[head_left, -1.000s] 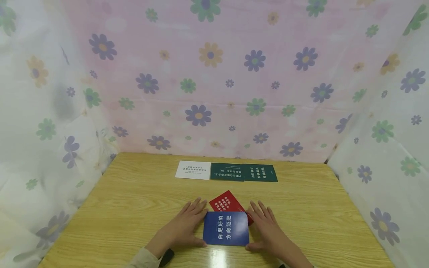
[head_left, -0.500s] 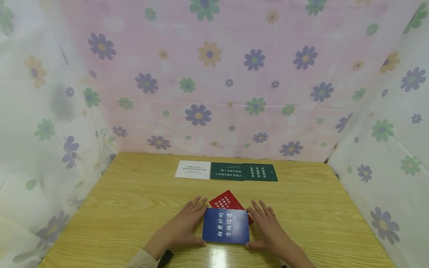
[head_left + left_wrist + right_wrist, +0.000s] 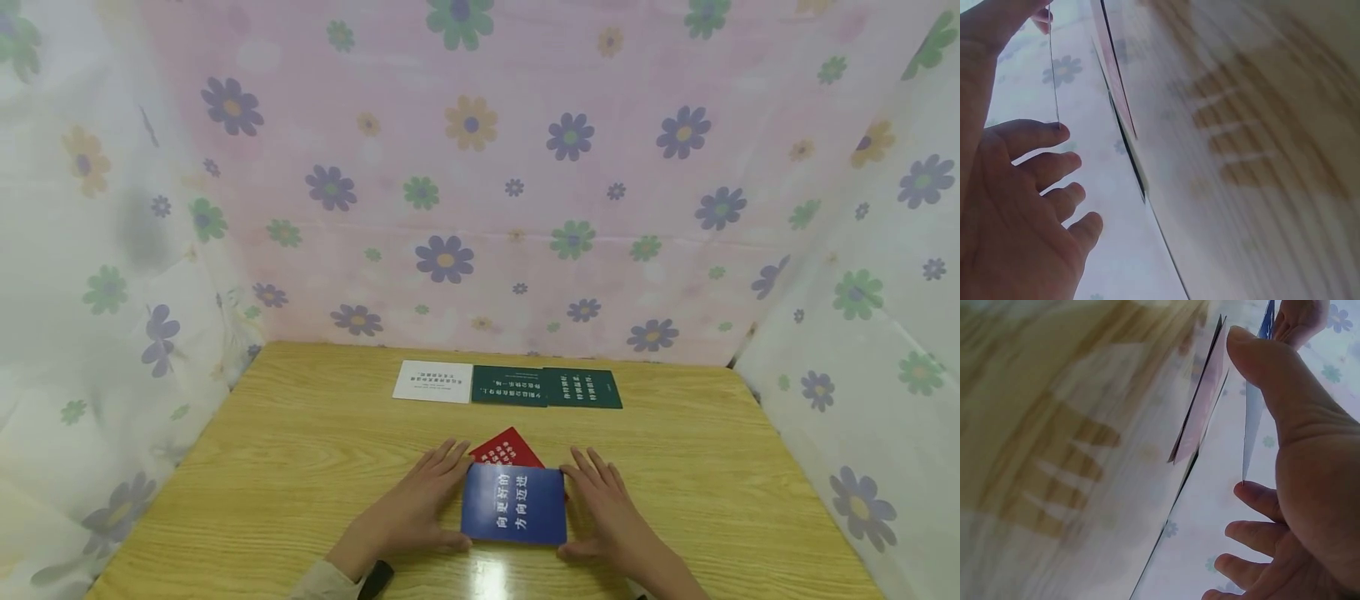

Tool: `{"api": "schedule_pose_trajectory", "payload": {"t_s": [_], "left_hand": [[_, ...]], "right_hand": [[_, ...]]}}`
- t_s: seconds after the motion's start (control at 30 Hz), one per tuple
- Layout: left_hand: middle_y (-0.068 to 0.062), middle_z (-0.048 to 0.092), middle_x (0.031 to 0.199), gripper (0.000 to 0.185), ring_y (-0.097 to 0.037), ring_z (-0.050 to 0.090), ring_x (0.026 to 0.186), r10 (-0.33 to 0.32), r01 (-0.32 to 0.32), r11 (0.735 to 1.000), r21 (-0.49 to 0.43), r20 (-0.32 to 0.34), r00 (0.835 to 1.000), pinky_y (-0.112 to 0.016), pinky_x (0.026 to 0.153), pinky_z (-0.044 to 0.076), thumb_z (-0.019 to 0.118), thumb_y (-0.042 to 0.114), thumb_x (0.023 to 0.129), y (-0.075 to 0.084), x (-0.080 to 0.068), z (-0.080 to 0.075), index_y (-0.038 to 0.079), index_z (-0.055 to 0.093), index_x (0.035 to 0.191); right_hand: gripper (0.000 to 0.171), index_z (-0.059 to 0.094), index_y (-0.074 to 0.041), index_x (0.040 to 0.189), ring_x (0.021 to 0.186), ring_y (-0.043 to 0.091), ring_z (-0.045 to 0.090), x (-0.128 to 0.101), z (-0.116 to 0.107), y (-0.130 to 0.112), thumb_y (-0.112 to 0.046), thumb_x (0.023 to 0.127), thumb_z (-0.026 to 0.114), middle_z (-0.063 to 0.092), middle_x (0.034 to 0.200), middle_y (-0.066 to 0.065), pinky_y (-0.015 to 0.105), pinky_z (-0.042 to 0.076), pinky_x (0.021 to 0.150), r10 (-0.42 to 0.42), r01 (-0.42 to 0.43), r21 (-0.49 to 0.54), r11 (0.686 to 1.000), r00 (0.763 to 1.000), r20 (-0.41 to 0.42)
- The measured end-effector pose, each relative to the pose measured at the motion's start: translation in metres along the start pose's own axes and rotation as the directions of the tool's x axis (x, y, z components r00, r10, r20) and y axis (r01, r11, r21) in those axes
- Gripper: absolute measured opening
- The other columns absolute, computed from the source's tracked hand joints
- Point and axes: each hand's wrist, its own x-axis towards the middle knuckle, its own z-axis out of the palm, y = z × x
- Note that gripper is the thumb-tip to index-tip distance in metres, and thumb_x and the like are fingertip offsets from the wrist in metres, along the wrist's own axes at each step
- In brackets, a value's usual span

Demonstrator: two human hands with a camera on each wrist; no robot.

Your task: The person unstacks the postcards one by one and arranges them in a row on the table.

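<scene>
A blue card [image 3: 513, 504] with white Chinese characters is held between the two hands, raised over the table. My left hand [image 3: 420, 508] grips its left side, thumb at the near corner and index fingertip at the far one. The right hand [image 3: 611, 521] holds the opposite side the same way. Both wrist views show the card edge-on, as a thin line in the left one and a pale sliver [image 3: 1252, 425] in the right one, clear of the tabletop. The other fingers spread loosely below. Under the blue card, partly hidden, lies a tilted red card [image 3: 510, 446].
Along the back of the wooden table [image 3: 300, 450] lie a white card [image 3: 432, 381], a dark green card [image 3: 510, 385] and a second green card [image 3: 582, 388] in a touching row. Flower-patterned sheeting [image 3: 517, 167] encloses the back and sides.
The blue card has moved slightly right and away from the body, held by both hands, covering more of the red card's right part. The back row has stayed put.
</scene>
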Motion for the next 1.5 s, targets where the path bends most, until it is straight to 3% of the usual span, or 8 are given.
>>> {"api": "schedule_pose_trajectory", "payload": {"t_s": [0.27, 0.93, 1.5], "left_hand": [[-0.016, 0.022, 0.168, 0.11, -0.039, 0.016, 0.156, -0.031, 0.03, 0.999, -0.034, -0.03, 0.999, -0.056, 0.125, 0.02, 0.086, 0.051, 0.076, 0.005, 0.01, 0.006, 0.003, 0.033, 0.158], [-0.013, 0.021, 0.169, 0.107, -0.038, 0.014, 0.157, -0.086, 0.086, 0.996, 0.011, -0.039, 0.996, -0.056, 0.126, 0.018, 0.084, 0.049, 0.078, 0.024, 0.04, 0.02, 0.007, 0.03, 0.16], [-0.012, 0.023, 0.169, 0.105, -0.036, 0.013, 0.157, -0.084, 0.086, 0.995, 0.059, -0.028, 0.996, -0.054, 0.127, 0.017, 0.082, 0.054, 0.08, 0.036, 0.062, 0.02, 0.007, 0.032, 0.16]], "right_hand": [[0.102, 0.051, -0.004, 0.145, 0.15, 0.049, 0.025, -0.001, -0.003, 0.005, -0.038, 0.061, 0.098, 0.037, 0.16, 0.023, 0.071, 0.018, 0.119, 0.073, -0.073, 0.006, 0.997, 0.997, 0.023], [0.102, 0.049, 0.0, 0.147, 0.146, 0.057, 0.024, -0.006, -0.015, 0.033, -0.027, 0.063, 0.098, 0.036, 0.157, 0.032, 0.079, 0.017, 0.113, 0.053, -0.053, 0.015, 0.998, 0.998, -0.02], [0.103, 0.049, -0.004, 0.148, 0.145, 0.061, 0.021, -0.004, -0.028, 0.056, -0.033, 0.063, 0.098, 0.034, 0.157, 0.033, 0.082, 0.015, 0.11, 0.081, -0.081, 0.026, 0.996, 0.997, 0.012]]}}
